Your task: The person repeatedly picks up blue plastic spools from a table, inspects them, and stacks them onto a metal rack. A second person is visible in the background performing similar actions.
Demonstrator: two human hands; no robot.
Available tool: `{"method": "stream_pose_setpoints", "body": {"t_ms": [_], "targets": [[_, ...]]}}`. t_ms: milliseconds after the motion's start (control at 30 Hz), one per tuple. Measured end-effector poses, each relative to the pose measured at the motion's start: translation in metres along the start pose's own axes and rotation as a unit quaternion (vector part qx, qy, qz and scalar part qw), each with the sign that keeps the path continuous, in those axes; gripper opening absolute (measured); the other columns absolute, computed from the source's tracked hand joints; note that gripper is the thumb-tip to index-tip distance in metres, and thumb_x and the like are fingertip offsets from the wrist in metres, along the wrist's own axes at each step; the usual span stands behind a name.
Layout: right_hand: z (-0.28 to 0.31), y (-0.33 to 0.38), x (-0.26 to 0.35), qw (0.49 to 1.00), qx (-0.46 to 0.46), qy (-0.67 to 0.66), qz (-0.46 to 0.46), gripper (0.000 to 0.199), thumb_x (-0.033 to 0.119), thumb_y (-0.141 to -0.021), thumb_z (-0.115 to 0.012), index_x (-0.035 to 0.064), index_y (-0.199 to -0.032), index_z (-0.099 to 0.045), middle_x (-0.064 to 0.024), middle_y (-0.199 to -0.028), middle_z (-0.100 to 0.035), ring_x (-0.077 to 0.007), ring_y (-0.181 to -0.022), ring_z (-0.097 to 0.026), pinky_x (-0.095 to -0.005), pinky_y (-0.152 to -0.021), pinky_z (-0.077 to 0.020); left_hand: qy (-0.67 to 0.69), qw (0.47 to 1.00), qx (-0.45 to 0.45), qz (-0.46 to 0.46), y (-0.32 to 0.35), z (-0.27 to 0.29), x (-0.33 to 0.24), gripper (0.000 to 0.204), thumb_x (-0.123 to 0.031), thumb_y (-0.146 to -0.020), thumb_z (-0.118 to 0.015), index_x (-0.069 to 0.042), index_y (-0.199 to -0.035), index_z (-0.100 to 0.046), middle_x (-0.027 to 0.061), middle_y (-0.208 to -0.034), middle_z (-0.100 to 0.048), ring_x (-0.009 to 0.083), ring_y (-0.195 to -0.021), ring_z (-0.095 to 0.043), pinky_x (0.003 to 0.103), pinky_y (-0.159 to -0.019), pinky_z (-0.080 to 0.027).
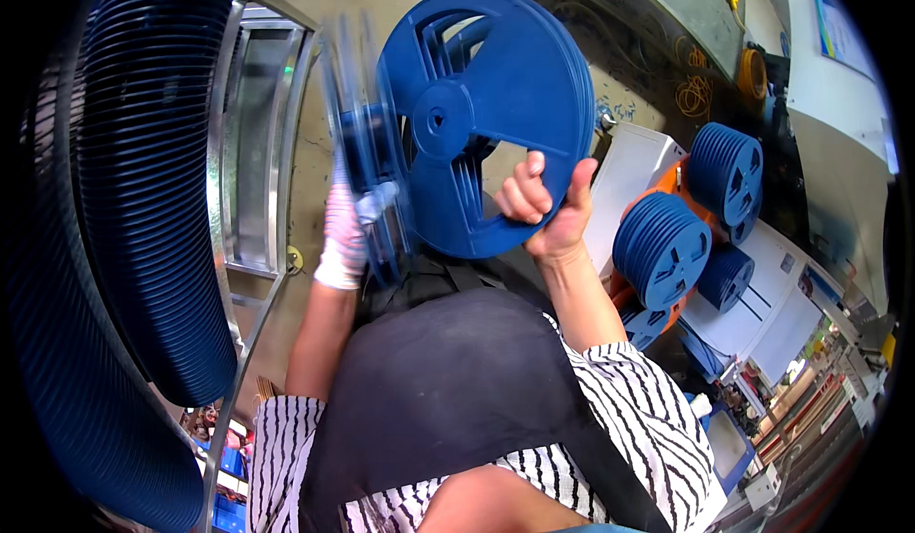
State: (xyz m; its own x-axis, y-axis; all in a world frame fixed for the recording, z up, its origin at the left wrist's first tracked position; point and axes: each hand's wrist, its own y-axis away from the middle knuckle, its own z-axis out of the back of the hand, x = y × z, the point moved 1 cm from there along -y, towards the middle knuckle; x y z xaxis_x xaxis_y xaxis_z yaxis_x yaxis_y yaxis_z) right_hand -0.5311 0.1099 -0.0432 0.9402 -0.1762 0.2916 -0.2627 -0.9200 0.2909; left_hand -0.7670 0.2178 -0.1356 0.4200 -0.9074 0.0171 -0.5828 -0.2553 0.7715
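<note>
My bare right hand (558, 211) grips a stack of round blue plastic reels (526, 80) at the lower right of its rim. Its fingers hook through a cut-out in the front reel, and the thumb lies outside the edge. The stack is held up on edge, its hub and wedge-shaped openings facing me. On the left, my gloved left hand (345, 233) is closed on a second group of blue reels (360, 138). These stand nearly edge-on, smeared by motion, and lie close beside the right-hand stack. Whether the two groups touch, I cannot tell.
Long rows of blue reels (148, 190) fill a metal rack (221, 142) at my left. To the right, several reel stacks (662, 247) sit on an orange holder (679, 179) by a white cabinet (629, 166). Coiled yellow cable (694, 95) lies farther off.
</note>
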Motion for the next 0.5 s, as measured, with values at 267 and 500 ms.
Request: {"method": "stream_pose_setpoints", "body": {"t_ms": [267, 500], "targets": [[-0.026, 0.002, -0.032, 0.986, -0.018, 0.149, -0.068, 0.061, 0.061, -0.086, -0.056, 0.0014, -0.099, -0.053, -0.0003, -0.06, -0.044, -0.0098, -0.052, -0.037, -0.0229, -0.049, -0.0311, -0.332, 0.926, 0.047, -0.175, -0.01, -0.048, 0.022, 0.1, -0.014, -0.074, -0.078, -0.011, -0.152, -0.016, 0.0115, -0.131, -0.052, 0.0212, -0.111, -0.056, 0.037, -0.095, -0.048], [-0.04, 0.0, -0.034, 0.978, -0.056, 0.176, -0.098, 0.058, 0.056, -0.085, -0.062, 0.0003, -0.097, -0.053, -0.0027, -0.061, -0.046, -0.0111, -0.052, -0.039, -0.0238, -0.049, -0.0324, -0.404, 0.884, 0.062, -0.227, -0.021, -0.027, 0.021, 0.102, -0.013, -0.073, -0.08, -0.014, -0.153, -0.015, 0.0078, -0.13, -0.053, 0.0239, -0.112, -0.055, 0.04, -0.096, -0.047]]}}
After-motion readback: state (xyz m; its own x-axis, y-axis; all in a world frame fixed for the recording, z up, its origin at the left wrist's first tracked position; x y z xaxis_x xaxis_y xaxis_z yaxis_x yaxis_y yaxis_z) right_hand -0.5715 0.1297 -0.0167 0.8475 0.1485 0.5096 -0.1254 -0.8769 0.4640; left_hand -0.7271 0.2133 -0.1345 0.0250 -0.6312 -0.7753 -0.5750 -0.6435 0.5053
